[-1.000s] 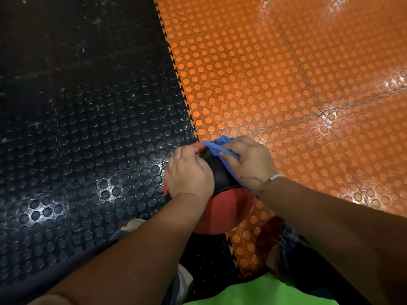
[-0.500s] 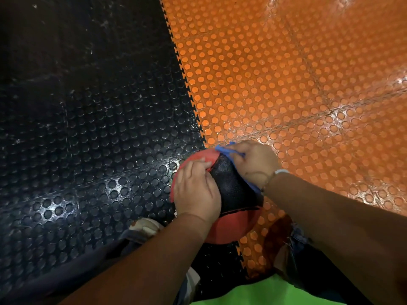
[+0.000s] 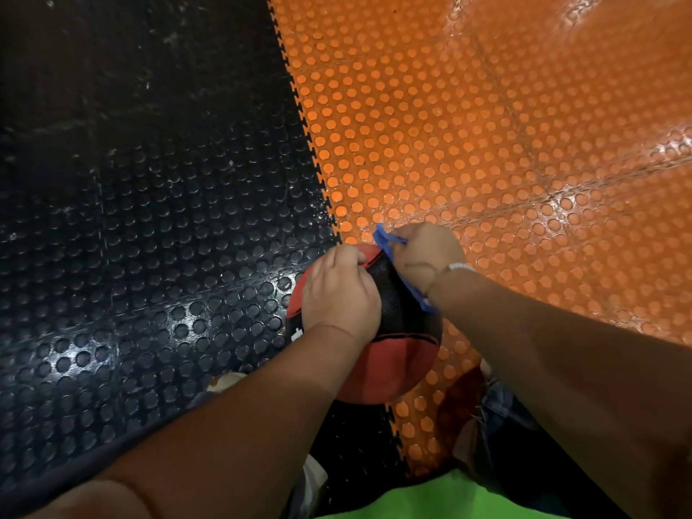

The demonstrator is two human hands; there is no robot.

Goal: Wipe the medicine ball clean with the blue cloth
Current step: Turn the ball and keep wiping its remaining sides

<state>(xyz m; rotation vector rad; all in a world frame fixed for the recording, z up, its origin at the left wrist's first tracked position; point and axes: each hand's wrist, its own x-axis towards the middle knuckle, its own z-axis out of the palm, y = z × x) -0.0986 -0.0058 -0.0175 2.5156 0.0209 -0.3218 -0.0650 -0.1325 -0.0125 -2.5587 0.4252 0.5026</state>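
A red and black medicine ball [image 3: 397, 354] sits on the floor right on the seam between the black and orange mats. My left hand [image 3: 339, 294] lies over the ball's top left with fingers curved round it, steadying it. My right hand [image 3: 425, 256] presses the blue cloth [image 3: 385, 239] against the ball's far right side, fingers curled round the cloth. Only a strip of cloth shows beside and below that hand. A white band circles my right wrist.
Studded black rubber mat [image 3: 149, 237] covers the left, studded orange mat [image 3: 505, 125] the right, joined by a toothed seam. My knees and a green shirt [image 3: 430, 500] fill the bottom edge. A shoe tip [image 3: 224, 382] shows left of the ball.
The right hand with the cloth has slid from the ball's top toward its far right side. More of the black panel is uncovered. The left hand stays on top.
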